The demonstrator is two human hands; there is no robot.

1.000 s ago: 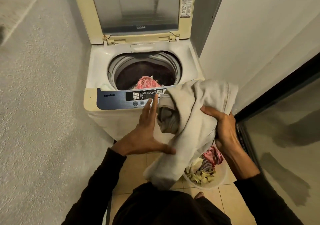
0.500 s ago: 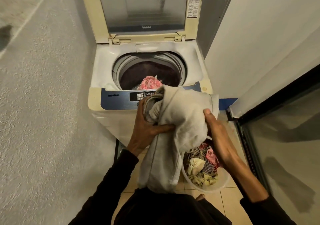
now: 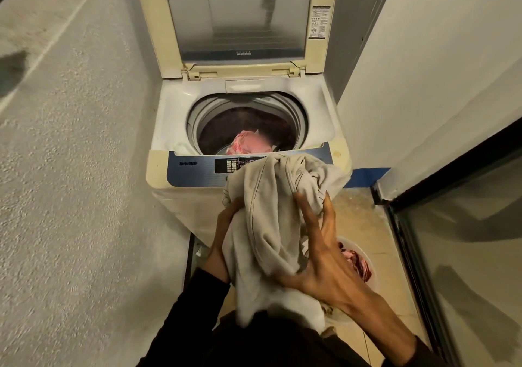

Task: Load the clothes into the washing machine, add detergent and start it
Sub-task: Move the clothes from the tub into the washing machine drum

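A top-loading washing machine (image 3: 169,129) stands ahead with its lid (image 3: 240,19) raised. A pink garment (image 3: 250,144) lies in the dark drum. In front of the blue control panel (image 3: 195,171) I hold a bunched beige garment (image 3: 268,217). My left hand (image 3: 226,225) grips it from underneath on the left, mostly hidden by the cloth. My right hand (image 3: 322,256) presses against its right side with fingers spread. A white laundry basket (image 3: 370,279) with dark red clothes sits on the floor under my right arm.
A rough plastered wall (image 3: 70,168) runs along the left. A smooth white wall (image 3: 437,69) and a dark-framed glass door (image 3: 466,253) close in on the right. Beige floor tiles (image 3: 358,214) lie between machine and door.
The beige garment has been gathered into a tighter bundle and held higher against the control panel. My right hand slid over its right side, fingers spread. The camera moved closer to the machine.
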